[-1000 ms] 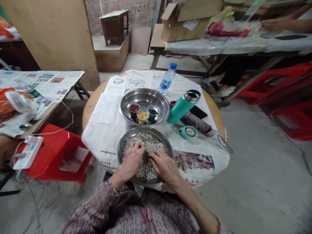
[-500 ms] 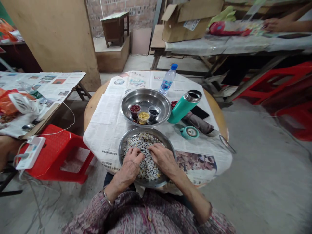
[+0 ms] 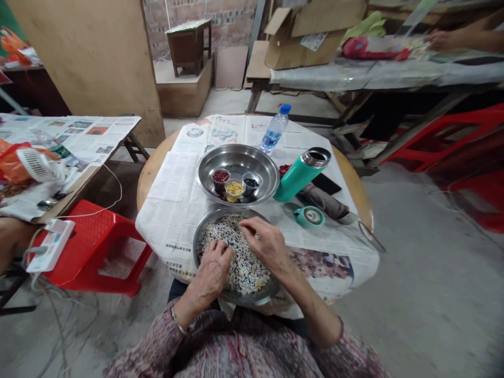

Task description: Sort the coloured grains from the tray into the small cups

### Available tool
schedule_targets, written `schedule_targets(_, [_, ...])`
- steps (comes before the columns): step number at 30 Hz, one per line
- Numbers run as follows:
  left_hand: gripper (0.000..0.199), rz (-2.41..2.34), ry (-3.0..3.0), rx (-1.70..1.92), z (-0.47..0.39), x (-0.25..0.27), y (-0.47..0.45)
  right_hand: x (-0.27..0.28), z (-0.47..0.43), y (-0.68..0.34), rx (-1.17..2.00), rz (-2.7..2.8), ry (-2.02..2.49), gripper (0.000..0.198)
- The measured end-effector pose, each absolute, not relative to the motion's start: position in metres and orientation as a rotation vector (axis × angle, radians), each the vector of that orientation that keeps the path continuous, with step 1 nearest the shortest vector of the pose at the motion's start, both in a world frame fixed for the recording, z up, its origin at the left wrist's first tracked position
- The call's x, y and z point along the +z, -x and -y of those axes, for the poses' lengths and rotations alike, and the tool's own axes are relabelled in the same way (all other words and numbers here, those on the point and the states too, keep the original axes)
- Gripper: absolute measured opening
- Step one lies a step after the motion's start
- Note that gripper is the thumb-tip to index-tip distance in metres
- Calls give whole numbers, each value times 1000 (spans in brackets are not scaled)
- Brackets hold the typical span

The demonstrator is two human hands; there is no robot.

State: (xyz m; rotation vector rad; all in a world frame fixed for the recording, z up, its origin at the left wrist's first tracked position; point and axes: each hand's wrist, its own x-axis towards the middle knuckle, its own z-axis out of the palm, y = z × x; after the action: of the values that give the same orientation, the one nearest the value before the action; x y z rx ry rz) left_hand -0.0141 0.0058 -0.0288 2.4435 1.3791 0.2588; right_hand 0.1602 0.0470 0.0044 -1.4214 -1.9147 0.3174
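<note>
A steel basin (image 3: 199, 251) in front of me holds a spread of mixed white, black and yellow grains (image 3: 246, 275). Low on its left side, my left hand (image 3: 214, 265) touches the grains with bent fingers drawn together; anything between the tips is hidden. Over the far right part of the grains is my right hand (image 3: 268, 244), thumb and forefinger pinched, on something too small to name. Beyond stands a second steel basin (image 3: 260, 155) with three clear cups: red beans (image 3: 221, 176), yellow beans (image 3: 235, 188) and black beans (image 3: 251, 182).
Right of the basins stand a green flask (image 3: 301, 176), its cup-like lid (image 3: 311, 216), a water bottle (image 3: 274, 129) and a grey folded umbrella-like thing (image 3: 326, 202). Newspaper covers the round table (image 3: 165, 194). A red stool (image 3: 98, 252) bears a power strip (image 3: 51, 245). Another person's hand (image 3: 443, 39) shows far right.
My right hand has lifted and moved slightly away from me, its thumb and forefinger now pinched above the grains. My left hand stays low in the basin. The view has shifted slightly.
</note>
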Motion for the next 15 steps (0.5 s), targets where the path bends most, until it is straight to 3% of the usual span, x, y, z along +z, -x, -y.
schedule_targets(7, [23, -1390, -2395, 245, -5, -31, 13, 41, -124, -157, 200, 1894, 1650, 22])
schedule_targets(15, [26, -1364, -2386, 245, -1, -22, 14, 39, -179, -143, 143, 2205, 1802, 26])
